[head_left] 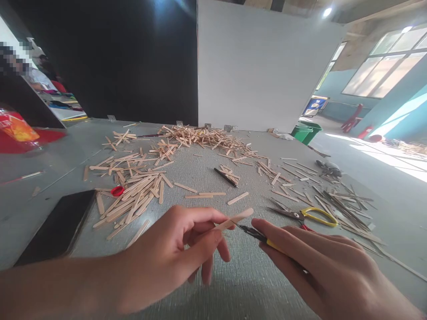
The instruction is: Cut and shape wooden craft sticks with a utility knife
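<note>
My left hand (173, 258) pinches a flat wooden craft stick (237, 218) between thumb and fingers, holding it just above the grey table (233, 284). My right hand (320, 266) grips a small cutter with a yellow body and dark blade (253, 233). The blade tip touches the stick near its middle. Both hands are closed and sit close together at the near edge of the table.
Many loose wooden sticks (133, 195) lie scattered across the table, with a larger heap (203, 135) by the white board. Yellow-handled scissors (307, 215) lie right of the hands beside thin dark slivers (347, 204). A black phone (60, 226) lies at left, a red ring (117, 191) among the sticks.
</note>
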